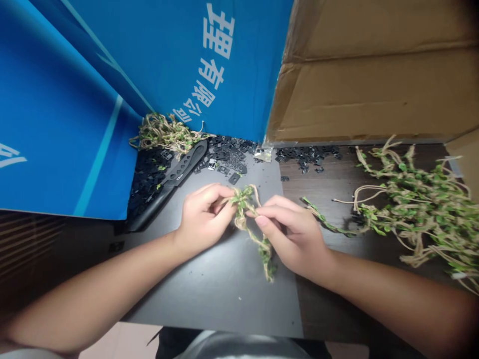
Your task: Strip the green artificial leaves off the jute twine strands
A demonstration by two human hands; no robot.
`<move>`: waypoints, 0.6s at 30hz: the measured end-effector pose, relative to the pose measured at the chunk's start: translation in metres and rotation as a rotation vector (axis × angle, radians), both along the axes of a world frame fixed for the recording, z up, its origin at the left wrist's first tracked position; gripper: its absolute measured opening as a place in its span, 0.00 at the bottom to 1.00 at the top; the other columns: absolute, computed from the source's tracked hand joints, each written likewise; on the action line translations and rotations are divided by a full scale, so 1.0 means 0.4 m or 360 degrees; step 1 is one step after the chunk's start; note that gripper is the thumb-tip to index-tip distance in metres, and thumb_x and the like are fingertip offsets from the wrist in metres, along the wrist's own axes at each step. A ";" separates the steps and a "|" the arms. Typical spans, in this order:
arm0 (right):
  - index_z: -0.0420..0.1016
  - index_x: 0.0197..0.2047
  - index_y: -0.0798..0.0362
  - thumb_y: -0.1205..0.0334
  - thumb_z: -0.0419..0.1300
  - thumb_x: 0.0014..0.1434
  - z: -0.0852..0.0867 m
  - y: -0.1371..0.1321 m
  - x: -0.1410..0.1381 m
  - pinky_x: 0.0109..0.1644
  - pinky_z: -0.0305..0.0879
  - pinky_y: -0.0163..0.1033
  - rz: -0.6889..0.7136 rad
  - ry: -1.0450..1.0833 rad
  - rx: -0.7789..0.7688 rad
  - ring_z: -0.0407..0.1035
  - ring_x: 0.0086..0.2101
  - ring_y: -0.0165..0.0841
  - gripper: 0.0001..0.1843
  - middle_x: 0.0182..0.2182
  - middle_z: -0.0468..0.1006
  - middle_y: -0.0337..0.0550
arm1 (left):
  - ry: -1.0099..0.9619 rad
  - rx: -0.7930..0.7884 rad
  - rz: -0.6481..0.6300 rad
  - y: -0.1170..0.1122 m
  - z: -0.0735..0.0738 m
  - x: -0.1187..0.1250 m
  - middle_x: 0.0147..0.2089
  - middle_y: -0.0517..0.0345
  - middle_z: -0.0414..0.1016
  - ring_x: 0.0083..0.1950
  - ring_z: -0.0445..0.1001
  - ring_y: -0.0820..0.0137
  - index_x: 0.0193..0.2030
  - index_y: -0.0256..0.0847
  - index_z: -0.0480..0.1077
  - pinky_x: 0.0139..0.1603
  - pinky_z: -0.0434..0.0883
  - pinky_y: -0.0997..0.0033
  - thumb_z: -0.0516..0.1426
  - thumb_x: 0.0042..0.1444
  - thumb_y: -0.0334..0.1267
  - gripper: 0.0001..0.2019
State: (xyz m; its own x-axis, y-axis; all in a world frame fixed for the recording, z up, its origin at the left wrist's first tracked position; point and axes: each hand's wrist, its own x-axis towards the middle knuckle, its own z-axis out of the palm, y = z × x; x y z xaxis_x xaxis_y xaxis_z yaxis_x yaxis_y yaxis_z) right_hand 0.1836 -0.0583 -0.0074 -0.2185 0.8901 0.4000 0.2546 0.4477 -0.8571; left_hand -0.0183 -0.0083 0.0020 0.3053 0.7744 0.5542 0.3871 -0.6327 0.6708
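Note:
Between my two hands is a length of tan twine with small green leaves (pixel 242 198), partly bunched up. My left hand (pixel 204 212) pinches its upper left side between thumb and fingers. From the other side my right hand (pixel 294 232) has thumb and forefinger closed on a strand of the same leafy twine. One leafy end hangs down toward the grey mat (pixel 209 294) below. To the right of my right hand lies a big tangled heap of leafy twine (pixel 426 209), with one strand reaching left toward my hand.
A smaller bundle of twine (pixel 166 132) rests at the back left on many small black pieces (pixel 145 172). Beside it slants a long black handled object (pixel 183 167). Blue panels (pixel 157 55) and a cardboard wall (pixel 374 94) bound the back of the dark wooden table (pixel 333 309).

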 end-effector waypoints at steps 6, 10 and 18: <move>0.76 0.56 0.51 0.70 0.55 0.67 -0.016 -0.006 -0.008 0.31 0.61 0.34 0.0128 -0.0110 -0.0028 0.62 0.26 0.26 0.17 0.30 0.72 0.36 | -0.0100 -0.0111 0.0026 0.002 -0.010 0.001 0.24 0.66 0.68 0.21 0.60 0.82 0.37 0.37 0.77 0.22 0.59 0.82 0.61 0.58 0.28 0.03; 0.75 0.54 0.52 0.75 0.57 0.58 -0.026 -0.009 -0.006 0.28 0.56 0.32 0.0241 -0.0137 -0.0087 0.57 0.21 0.23 0.22 0.23 0.67 0.29 | -0.0135 -0.0160 0.0015 0.001 -0.016 -0.001 0.24 0.66 0.67 0.21 0.59 0.82 0.38 0.37 0.78 0.22 0.59 0.82 0.62 0.58 0.28 0.04; 0.74 0.37 0.51 0.73 0.58 0.56 -0.013 -0.001 -0.011 0.29 0.53 0.33 0.0267 -0.0192 -0.0292 0.56 0.22 0.24 0.09 0.21 0.62 0.29 | -0.0151 -0.0221 0.0038 0.002 -0.012 -0.002 0.21 0.68 0.62 0.21 0.58 0.81 0.36 0.37 0.77 0.22 0.58 0.80 0.62 0.58 0.29 0.02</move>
State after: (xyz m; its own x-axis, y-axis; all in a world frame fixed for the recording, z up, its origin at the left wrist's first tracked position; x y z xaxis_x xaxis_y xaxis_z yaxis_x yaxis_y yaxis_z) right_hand 0.1791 -0.0586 -0.0127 -0.4052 0.8927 0.1973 0.2953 0.3321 -0.8958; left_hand -0.0189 -0.0074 -0.0029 0.2374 0.8519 0.4667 0.3316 -0.5227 0.7854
